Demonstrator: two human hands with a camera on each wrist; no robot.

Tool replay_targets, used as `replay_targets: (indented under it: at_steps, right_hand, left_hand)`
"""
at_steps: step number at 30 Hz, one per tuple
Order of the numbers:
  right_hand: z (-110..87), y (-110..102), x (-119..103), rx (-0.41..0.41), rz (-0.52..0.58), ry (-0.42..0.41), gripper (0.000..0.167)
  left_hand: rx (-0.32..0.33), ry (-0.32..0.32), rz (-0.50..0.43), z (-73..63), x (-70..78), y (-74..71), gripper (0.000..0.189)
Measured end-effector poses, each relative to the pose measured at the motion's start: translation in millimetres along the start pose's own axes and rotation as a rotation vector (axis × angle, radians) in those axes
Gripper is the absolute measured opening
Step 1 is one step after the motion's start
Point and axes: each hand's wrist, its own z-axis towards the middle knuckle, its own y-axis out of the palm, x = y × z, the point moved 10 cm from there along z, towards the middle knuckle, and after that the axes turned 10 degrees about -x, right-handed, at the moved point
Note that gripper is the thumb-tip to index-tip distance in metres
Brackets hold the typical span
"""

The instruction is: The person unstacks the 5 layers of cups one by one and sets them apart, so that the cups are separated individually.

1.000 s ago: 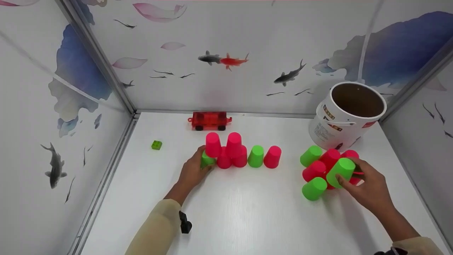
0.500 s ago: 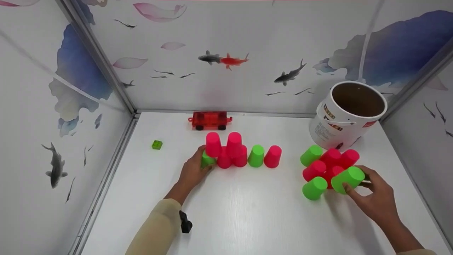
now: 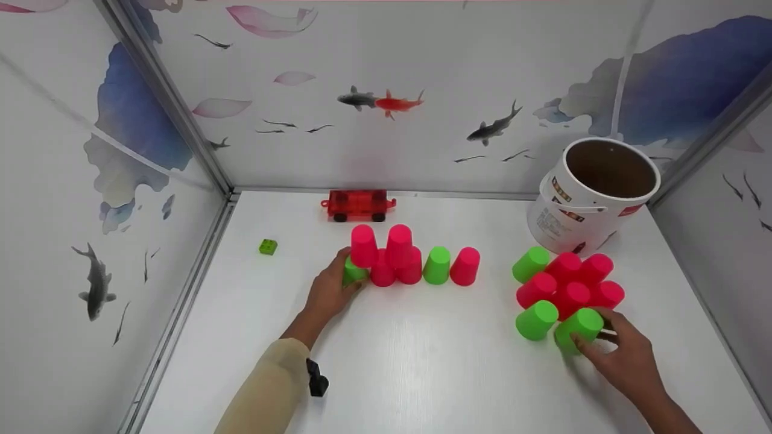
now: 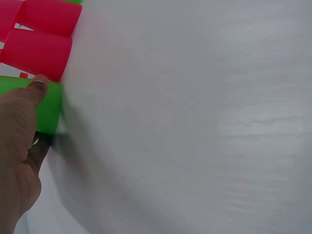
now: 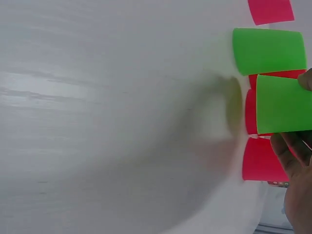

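Note:
At the left end of a row of upside-down cups, my left hand (image 3: 324, 296) grips a green cup (image 4: 48, 109) between thumb and fingers. Pink cups (image 3: 382, 269) and a green cup (image 3: 436, 266) continue the row to a pink cup (image 3: 465, 267) at its right end. Two pink cups (image 3: 398, 246) form a second level over the row's left part. On the right, my right hand (image 3: 630, 357) holds another green cup (image 3: 578, 330), mouth down. In the right wrist view that cup (image 5: 283, 105) hangs slightly above the table, its shadow apart from its rim.
Behind the held cup stands a cluster of pink cups (image 3: 572, 298) with green cups (image 3: 537, 320) at its left side. A white bucket (image 3: 567, 226) is at the back right. A red toy wagon (image 3: 358, 205) and a green toy brick (image 3: 268, 246) lie farther back.
My right hand has carried the green cup from over the cluster to its front edge, lower and nearer me, uncovering pink cups. The left hand stays on its cup.

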Motion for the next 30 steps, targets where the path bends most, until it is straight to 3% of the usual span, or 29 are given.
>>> replay_targets:
  at_steps: [4, 15, 22, 30]
  right_hand:
    - [-3.8, 13.1, 11.2, -0.051, -0.001, 0.054, 0.075]
    - [-1.6, 22.2, 11.5, -0.096, 0.010, 0.080, 0.079]
    - [-0.6, 13.8, 3.3, -0.046, -0.014, 0.007, 0.082]
    - [4.6, -3.1, -18.9, 0.040, 0.007, -0.080, 0.076]
  left_hand:
    - [0.001, 0.005, -0.009, 0.4, -0.1, 0.1, 0.090]
    - [0.003, 0.011, -0.018, 0.2, -0.7, 0.3, 0.087]
    - [0.030, 0.054, 0.010, -2.5, 5.3, -3.1, 0.085]
    - [0.021, 0.034, 0.006, -1.4, 3.3, -1.2, 0.083]
